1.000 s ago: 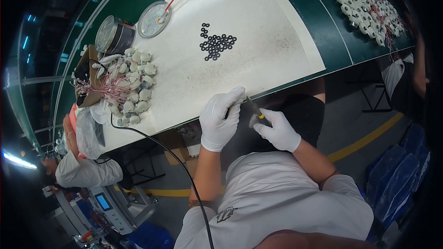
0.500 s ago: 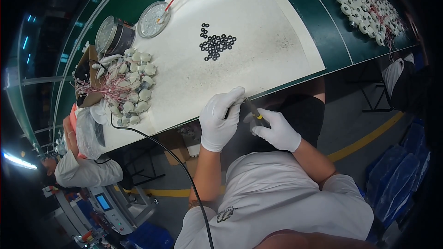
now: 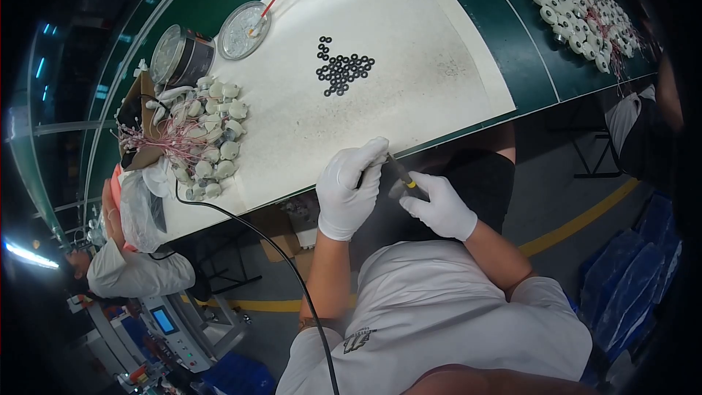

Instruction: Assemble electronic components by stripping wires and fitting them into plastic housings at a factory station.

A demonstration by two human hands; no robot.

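Slim tool point(image 3: 401, 171): between hands, beside bench point(image 3: 523, 66) edge; likely light, stiff; best held near yellow band point(image 3: 413, 185).
Right hand point(image 3: 443, 209): fingers pinching tool.
Left hand point(image 3: 346, 194): fingers curled; pinch unclear.

Head-worn fisheye cam, L of pair, looks down, near, at hands point(image 3: 346, 194) & tbl point(image 3: 523, 77).

The left hand point(image 3: 347, 194) and right hand point(image 3: 444, 208) are gloved in white; the tool point(image 3: 400, 170) has a yellow band point(image 3: 412, 184). Black rings point(image 3: 342, 73) dot the white sheet point(image 3: 417, 36), with cream parts point(image 3: 229, 150) and pink wires point(image 3: 175, 140) toward the green worktop point(image 3: 499, 36)'s left edge.
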